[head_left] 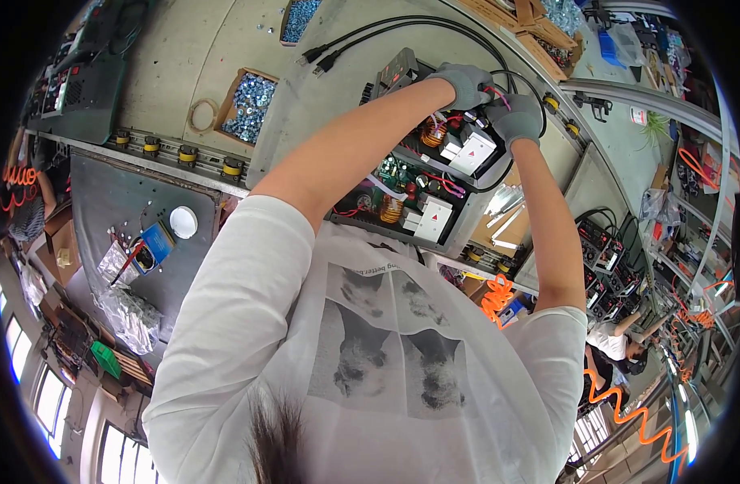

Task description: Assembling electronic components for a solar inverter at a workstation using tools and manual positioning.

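Two open electronic units with dark metal cases stand side by side in front of me. My left hand [467,87], in a grey glove, is over the far end of the farther unit [472,152], fingers closed. My right hand [517,121], also gloved, reaches in at its right side with the fingers pinched. Thin red and pink wires [497,95] run between my fingertips; their ends are hidden. Inside the nearer unit [426,219] are a green circuit board, a copper coil, white blocks and pink wires. Black power cables [418,19] loop behind the farther unit.
A carton of metal screws [250,106] sits on the bench at left, beside a tape ring [202,115]. Rails with yellow-black rollers [188,153] edge the bench. Orange coiled hoses [496,300] hang at right. Another person [612,340] is at work at far right.
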Available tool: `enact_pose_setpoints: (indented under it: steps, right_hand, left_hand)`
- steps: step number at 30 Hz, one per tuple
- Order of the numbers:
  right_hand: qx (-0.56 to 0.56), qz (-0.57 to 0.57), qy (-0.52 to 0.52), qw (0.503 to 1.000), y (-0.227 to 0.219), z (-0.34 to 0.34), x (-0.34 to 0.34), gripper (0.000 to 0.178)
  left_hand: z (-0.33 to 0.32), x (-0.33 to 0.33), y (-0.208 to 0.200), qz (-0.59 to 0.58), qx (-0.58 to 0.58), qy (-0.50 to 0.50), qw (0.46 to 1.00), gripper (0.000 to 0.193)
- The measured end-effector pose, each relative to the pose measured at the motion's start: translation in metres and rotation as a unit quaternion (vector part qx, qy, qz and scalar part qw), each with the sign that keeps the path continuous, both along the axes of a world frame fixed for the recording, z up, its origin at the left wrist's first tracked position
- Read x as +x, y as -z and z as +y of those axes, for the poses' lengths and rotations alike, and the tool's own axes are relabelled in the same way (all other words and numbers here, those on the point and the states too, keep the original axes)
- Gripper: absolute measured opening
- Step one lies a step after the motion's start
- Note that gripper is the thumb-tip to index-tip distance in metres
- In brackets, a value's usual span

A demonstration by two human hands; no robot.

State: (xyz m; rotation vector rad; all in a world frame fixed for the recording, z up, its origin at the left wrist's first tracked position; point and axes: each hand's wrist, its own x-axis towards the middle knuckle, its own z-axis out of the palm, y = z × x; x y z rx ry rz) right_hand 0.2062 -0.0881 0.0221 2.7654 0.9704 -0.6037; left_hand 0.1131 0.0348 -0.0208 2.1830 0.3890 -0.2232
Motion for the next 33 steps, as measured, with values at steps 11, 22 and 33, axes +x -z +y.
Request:
enact_pose_setpoints:
  steps: [11, 22, 33]
  right_hand:
    - [0.013, 0.062, 0.020, 0.998, -0.002, 0.017, 0.008, 0.039]
    - [0.170, -0.015, -0.003, 0.985, 0.009, 0.008, -0.017, 0.026]
    - [0.133, -0.051, -0.219, 0.965, 0.004, -0.006, -0.080, 0.017]
  left_hand:
    - [0.003, -0.001, 0.002, -0.001, 0.003, 0.000, 1.000, 0.034]
    - [0.014, 0.003, 0.046, 0.028, -0.029, -0.025, 0.999, 0.033]
    - [0.019, 0.000, 0.011, -0.001, -0.061, -0.113, 0.992, 0.026]
